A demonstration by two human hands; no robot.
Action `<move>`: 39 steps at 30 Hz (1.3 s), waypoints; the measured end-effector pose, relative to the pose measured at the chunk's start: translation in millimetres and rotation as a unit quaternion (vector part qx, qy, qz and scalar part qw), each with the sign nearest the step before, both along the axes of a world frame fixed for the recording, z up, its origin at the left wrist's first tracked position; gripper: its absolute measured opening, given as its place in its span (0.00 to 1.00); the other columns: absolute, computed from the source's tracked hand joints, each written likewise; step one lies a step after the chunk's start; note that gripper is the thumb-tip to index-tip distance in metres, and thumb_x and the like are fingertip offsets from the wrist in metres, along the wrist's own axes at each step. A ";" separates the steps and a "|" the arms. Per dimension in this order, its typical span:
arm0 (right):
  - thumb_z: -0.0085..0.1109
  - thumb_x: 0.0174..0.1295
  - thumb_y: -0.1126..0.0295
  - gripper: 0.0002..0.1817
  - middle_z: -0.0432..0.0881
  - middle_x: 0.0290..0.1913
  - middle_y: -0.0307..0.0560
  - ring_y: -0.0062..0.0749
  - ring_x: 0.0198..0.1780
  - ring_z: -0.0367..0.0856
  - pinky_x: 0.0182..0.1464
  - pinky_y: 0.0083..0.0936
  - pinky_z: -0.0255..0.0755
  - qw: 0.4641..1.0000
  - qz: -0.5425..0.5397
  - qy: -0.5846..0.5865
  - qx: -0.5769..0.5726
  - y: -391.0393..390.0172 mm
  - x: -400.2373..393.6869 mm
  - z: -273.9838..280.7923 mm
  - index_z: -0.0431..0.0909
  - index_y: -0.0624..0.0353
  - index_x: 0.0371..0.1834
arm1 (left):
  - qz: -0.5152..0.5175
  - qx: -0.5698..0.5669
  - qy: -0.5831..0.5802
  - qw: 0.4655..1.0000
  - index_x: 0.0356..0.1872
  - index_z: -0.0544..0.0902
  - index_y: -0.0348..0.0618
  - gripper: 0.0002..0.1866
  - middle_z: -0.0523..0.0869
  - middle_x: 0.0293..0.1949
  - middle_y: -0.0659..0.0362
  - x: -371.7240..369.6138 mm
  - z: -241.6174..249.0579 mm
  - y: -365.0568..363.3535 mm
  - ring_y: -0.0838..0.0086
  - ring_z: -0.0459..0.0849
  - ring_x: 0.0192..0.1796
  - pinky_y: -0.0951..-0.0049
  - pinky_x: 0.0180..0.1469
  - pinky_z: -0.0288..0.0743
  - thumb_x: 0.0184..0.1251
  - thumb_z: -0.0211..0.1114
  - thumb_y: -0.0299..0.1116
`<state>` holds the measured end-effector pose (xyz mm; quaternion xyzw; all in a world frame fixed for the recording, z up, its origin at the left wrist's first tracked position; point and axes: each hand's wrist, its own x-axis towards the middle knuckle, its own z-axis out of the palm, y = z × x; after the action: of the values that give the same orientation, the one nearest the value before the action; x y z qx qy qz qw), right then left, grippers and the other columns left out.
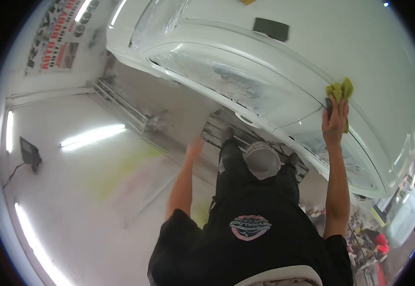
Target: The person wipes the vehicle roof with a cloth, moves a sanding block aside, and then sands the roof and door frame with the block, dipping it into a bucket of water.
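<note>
My right hand presses on the white car's roof edge, above the side windows. Under and beyond its fingers is a crumpled yellow-green cloth. A small dark pad shows beside the thumb; how it is held is partly hidden. My left hand hangs low beside my body, away from the car, and is smeared by motion, so its fingers cannot be read. A flat dark grey piece lies on the roof. Clear plastic film covers the side windows.
Beneath my feet is a slatted metal platform, with a whitish bucket near my legs. A metal rack runs along the wall. A floodlight and tube lights are at left. Cluttered items fill the lower right.
</note>
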<state>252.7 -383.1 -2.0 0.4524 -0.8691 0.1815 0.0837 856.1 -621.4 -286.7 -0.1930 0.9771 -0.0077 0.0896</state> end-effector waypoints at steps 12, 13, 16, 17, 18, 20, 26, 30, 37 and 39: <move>0.59 0.71 0.76 0.31 0.62 0.82 0.59 0.56 0.84 0.56 0.81 0.43 0.55 0.991 -0.073 -0.108 0.029 -31.9 21.3 28.8 0.68 0.57 0.79 | 0.500 0.608 0.170 0.592 0.55 0.86 0.37 0.18 0.89 0.38 0.54 -107.7 123.3 -109.6 0.75 0.86 0.40 0.71 0.43 0.78 0.73 0.62 0.37; 0.60 0.71 0.77 0.32 0.62 0.82 0.60 0.55 0.84 0.56 0.81 0.43 0.56 0.990 -0.079 -0.118 0.027 -31.6 19.6 26.7 0.68 0.57 0.79 | 0.497 0.601 0.162 0.604 0.53 0.87 0.36 0.17 0.90 0.39 0.52 -91.5 107.8 -98.6 0.72 0.87 0.41 0.68 0.45 0.79 0.73 0.62 0.38; 0.60 0.71 0.76 0.32 0.63 0.82 0.59 0.55 0.84 0.57 0.81 0.42 0.56 0.987 -0.098 -0.122 0.022 -23.2 20.4 22.6 0.68 0.57 0.79 | 0.445 0.546 0.110 0.701 0.52 0.87 0.36 0.18 0.91 0.43 0.45 -38.7 50.8 -63.4 0.57 0.90 0.45 0.60 0.50 0.80 0.72 0.61 0.39; 0.60 0.71 0.76 0.32 0.63 0.82 0.59 0.55 0.84 0.57 0.81 0.41 0.56 0.987 -0.104 -0.119 0.019 -23.1 18.6 22.0 0.68 0.56 0.79 | 0.445 0.548 0.083 0.703 0.52 0.87 0.37 0.18 0.91 0.44 0.44 -22.4 45.6 -59.0 0.53 0.90 0.46 0.57 0.51 0.80 0.72 0.61 0.39; 0.60 0.70 0.76 0.32 0.62 0.82 0.59 0.55 0.84 0.57 0.81 0.42 0.56 0.988 -0.103 -0.116 0.015 -23.2 18.6 23.0 0.68 0.54 0.79 | 0.445 0.548 0.057 0.706 0.52 0.87 0.38 0.18 0.91 0.45 0.44 -7.6 42.0 -58.4 0.49 0.89 0.47 0.55 0.53 0.81 0.71 0.61 0.39; 0.60 0.69 0.75 0.33 0.59 0.83 0.59 0.57 0.83 0.57 0.81 0.44 0.57 0.988 -0.102 -0.114 0.003 -26.1 22.2 23.1 0.69 0.50 0.79 | 0.484 0.545 0.039 0.683 0.53 0.87 0.39 0.18 0.91 0.44 0.46 19.7 30.9 -63.1 0.55 0.90 0.44 0.59 0.49 0.82 0.71 0.62 0.39; 0.62 0.67 0.76 0.34 0.64 0.82 0.54 0.57 0.80 0.61 0.79 0.46 0.60 0.989 -0.116 -0.086 -0.023 -25.4 22.3 11.2 0.70 0.47 0.78 | 0.518 0.541 0.030 0.662 0.57 0.85 0.37 0.18 0.90 0.38 0.54 1.3 115.4 -124.7 0.74 0.87 0.35 0.71 0.36 0.80 0.74 0.60 0.36; 0.62 0.67 0.75 0.34 0.65 0.81 0.54 0.59 0.79 0.62 0.78 0.47 0.61 0.985 -0.156 -0.055 -0.043 -34.6 32.1 6.7 0.71 0.46 0.78 | 0.522 0.545 0.124 0.644 0.58 0.85 0.37 0.17 0.89 0.37 0.55 -23.6 148.3 -155.1 0.76 0.86 0.34 0.73 0.35 0.78 0.76 0.58 0.34; 0.60 0.69 0.75 0.29 0.72 0.75 0.57 0.66 0.77 0.63 0.78 0.51 0.59 0.990 -0.131 0.025 -0.038 -92.0 62.5 -2.7 0.74 0.51 0.75 | 0.321 0.437 0.098 0.834 0.61 0.83 0.36 0.21 0.89 0.41 0.44 -74.9 160.7 -140.8 0.52 0.89 0.45 0.55 0.49 0.80 0.73 0.60 0.38; 0.61 0.68 0.74 0.30 0.71 0.76 0.57 0.65 0.78 0.62 0.78 0.54 0.57 0.995 -0.087 0.026 -0.035 -109.9 64.3 4.2 0.74 0.51 0.75 | 0.257 0.407 0.084 0.872 0.68 0.77 0.39 0.25 0.88 0.46 0.40 -113.2 172.6 -130.4 0.42 0.87 0.50 0.48 0.55 0.78 0.73 0.59 0.38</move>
<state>317.1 -493.0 2.2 0.3765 -0.8959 0.1915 0.1377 742.8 -751.8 -114.1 -0.3840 0.8132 0.4305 0.0771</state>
